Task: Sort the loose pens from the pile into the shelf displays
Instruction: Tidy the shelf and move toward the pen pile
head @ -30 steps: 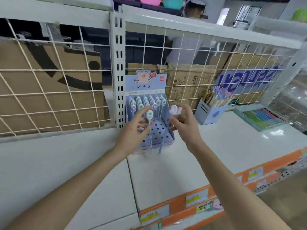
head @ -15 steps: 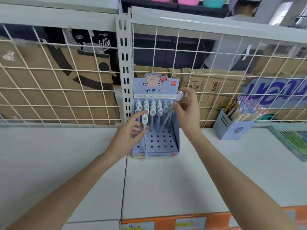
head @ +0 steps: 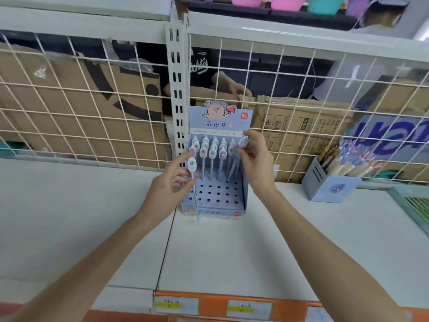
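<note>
A light blue pen display box [head: 214,194] with a pig picture on its back card stands on the white shelf [head: 232,247] against the wire grid. Several pens with oval toppers stand in its back rows; the front holes are bare. My left hand [head: 167,189] pinches a pen with a white and green oval topper [head: 192,164], held upright at the box's left front. My right hand [head: 256,161] pinches another pen by its pale purple topper [head: 243,142] at the box's upper right, among the standing pens.
A small blue holder [head: 329,187] packed with pens stands to the right, and a tray of coloured pens [head: 415,205] lies at the far right. Behind the wire grid [head: 92,112] are cardboard boxes and a person. Orange price strips [head: 232,307] line the shelf front.
The view has swung left and centred on the display box. My right hand has carried its pen up to the box's back right rows. My left hand keeps its pen at the box's left front.
</note>
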